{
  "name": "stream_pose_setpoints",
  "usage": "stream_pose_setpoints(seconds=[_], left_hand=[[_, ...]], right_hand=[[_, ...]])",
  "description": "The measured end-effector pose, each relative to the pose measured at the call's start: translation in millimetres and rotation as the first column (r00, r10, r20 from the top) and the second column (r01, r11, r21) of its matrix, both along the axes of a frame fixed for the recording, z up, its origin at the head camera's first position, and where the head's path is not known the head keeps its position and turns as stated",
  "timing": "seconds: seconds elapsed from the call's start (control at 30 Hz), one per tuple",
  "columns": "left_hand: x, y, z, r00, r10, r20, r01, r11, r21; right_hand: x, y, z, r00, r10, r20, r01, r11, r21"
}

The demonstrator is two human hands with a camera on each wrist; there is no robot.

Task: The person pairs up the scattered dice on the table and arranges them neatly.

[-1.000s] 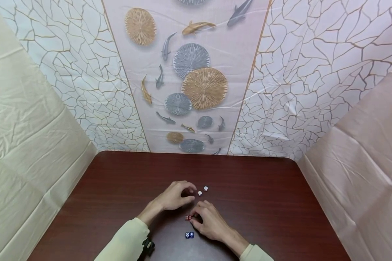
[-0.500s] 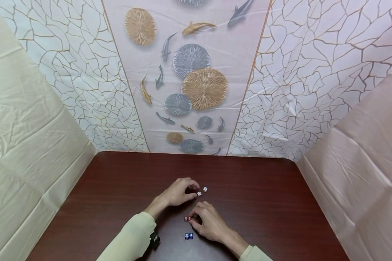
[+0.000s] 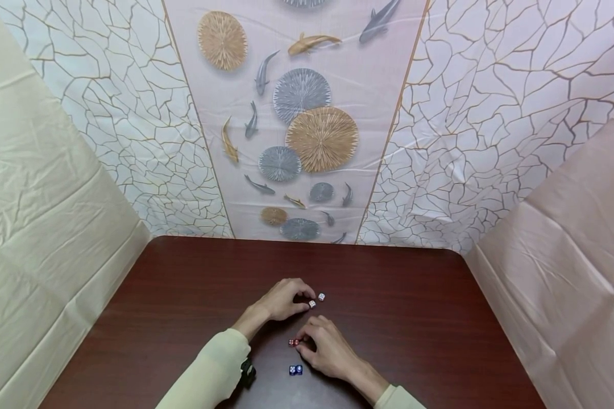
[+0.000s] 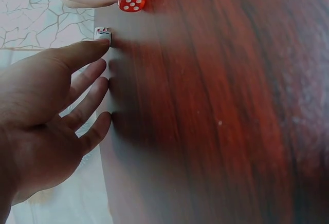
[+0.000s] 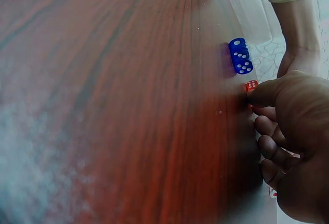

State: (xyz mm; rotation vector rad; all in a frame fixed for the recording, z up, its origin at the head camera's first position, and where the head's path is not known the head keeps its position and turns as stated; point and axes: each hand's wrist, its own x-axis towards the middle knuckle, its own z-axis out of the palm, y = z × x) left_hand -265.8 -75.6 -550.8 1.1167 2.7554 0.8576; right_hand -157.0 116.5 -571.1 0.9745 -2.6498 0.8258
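Observation:
My left hand bends thumb and index finger around the nearer white die. In the left wrist view, the thumb tip meets this white die while the other fingertips rest at the tabletop. A second white die lies just beyond the index finger. Nearer the front, my right hand pinches the right one of two red dice set side by side. The right wrist view shows its thumb covering part of a red die. Two blue dice sit together in front of the red ones.
Dark reddish wood covers the tabletop. Patterned cloth hangs behind it, with pale cloth walls on the left and right. A black device is strapped at the left wrist.
My left hand has moved right and slightly away from the body, closing thumb and index finger around the nearer white die. The right hand stays at the red dice.

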Motion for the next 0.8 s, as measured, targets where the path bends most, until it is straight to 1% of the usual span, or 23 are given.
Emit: stream_pose_setpoints(seconds=[0.17,0.2,0.23,0.27,0.3,0.4,0.43,0.47,0.5,0.57,0.63,0.67,0.73,0.8], left_hand=[[-1.6,-0.4,-1.5,1.000,-0.019,-0.022,0.019,1.000,-0.008],[-2.0,-1.1,-1.8,0.999,-0.024,-0.026,0.024,1.000,-0.005],[-7.3,-3.2,-10.2,0.998,-0.039,-0.055,0.039,0.999,0.000],[-10.4,-3.7,-16.0,0.996,-0.049,-0.074,0.050,0.999,0.004],[-11.3,-3.9,-16.9,0.996,-0.054,-0.077,0.054,0.998,0.009],[-14.5,-3.9,-21.1,0.996,-0.061,-0.061,0.062,0.998,0.021],[-16.1,-3.7,-23.4,0.997,-0.060,-0.051,0.062,0.998,0.025],[-15.1,-2.5,-22.4,0.997,-0.055,-0.046,0.057,0.998,0.029],[-16.3,-2.5,-24.8,0.998,-0.050,-0.046,0.051,0.998,0.026],[-21.0,-3.1,-33.8,0.998,-0.045,-0.047,0.046,0.999,0.017],[-25.9,-4.5,-45.0,0.998,-0.037,-0.050,0.038,0.999,0.029],[-27.4,-5.0,-48.8,0.998,-0.032,-0.052,0.033,0.999,0.031],[-24.0,-4.7,-42.2,1.000,-0.023,-0.019,0.023,0.999,0.028],[-19.6,-4.0,-35.3,1.000,-0.015,-0.005,0.015,0.999,0.030]], right_hand=[[-1.0,1,-3.4,0.998,0.024,-0.049,-0.026,0.999,-0.031],[-2.9,2,-7.2,0.996,0.040,-0.076,-0.043,0.998,-0.044],[-3.1,2,-7.8,0.996,0.042,-0.084,-0.046,0.998,-0.047],[-3.2,3,-8.1,0.995,0.043,-0.089,-0.048,0.998,-0.047],[-3.2,3,-8.3,0.995,0.044,-0.093,-0.049,0.998,-0.049],[-2.7,2,-7.4,0.996,0.035,-0.077,-0.038,0.998,-0.043],[-0.9,2,-4.0,0.998,0.019,-0.055,-0.021,0.999,-0.031],[-0.7,1,-3.3,0.999,0.015,-0.051,-0.017,1.000,-0.027],[-0.6,1,-2.8,0.999,0.013,-0.048,-0.014,1.000,-0.024],[-1.0,1,-2.5,0.999,0.010,-0.041,-0.011,1.000,-0.015],[-1.5,0,-2.3,1.000,0.010,-0.026,-0.010,1.000,-0.011],[-1.8,0,-2.4,1.000,0.011,-0.021,-0.011,1.000,-0.009],[-2.3,1,-2.6,1.000,0.011,-0.008,-0.011,1.000,-0.004],[-2.3,1,-2.2,1.000,0.008,-0.006,-0.008,1.000,-0.001]])
